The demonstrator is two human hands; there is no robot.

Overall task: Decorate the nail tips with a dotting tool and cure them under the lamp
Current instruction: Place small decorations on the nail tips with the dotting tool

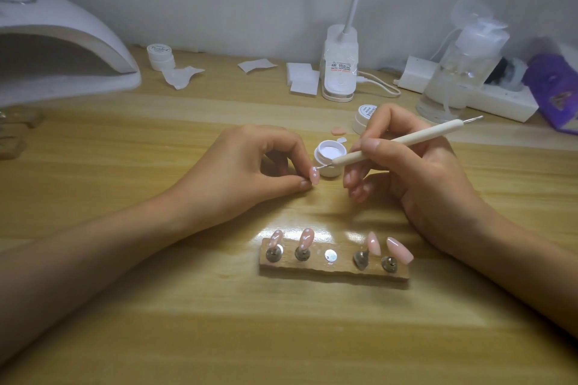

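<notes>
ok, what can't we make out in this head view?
Head view:
curing lamp: cut off by left edge.
nail tip: lower part hidden by left hand.
dotting tool: mid-shaft hidden inside right hand grip.
jar label: blurred, unreadable.
purple pack: cut by right edge.

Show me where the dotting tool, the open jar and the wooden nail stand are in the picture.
dotting tool (413,137): head view, middle of its white handle.
open jar (330,172): head view, its front wall.
wooden nail stand (328,270): head view, bare front edge of the wood.

Single head cam, facing fwd & down, close over the table (187,322).
</notes>
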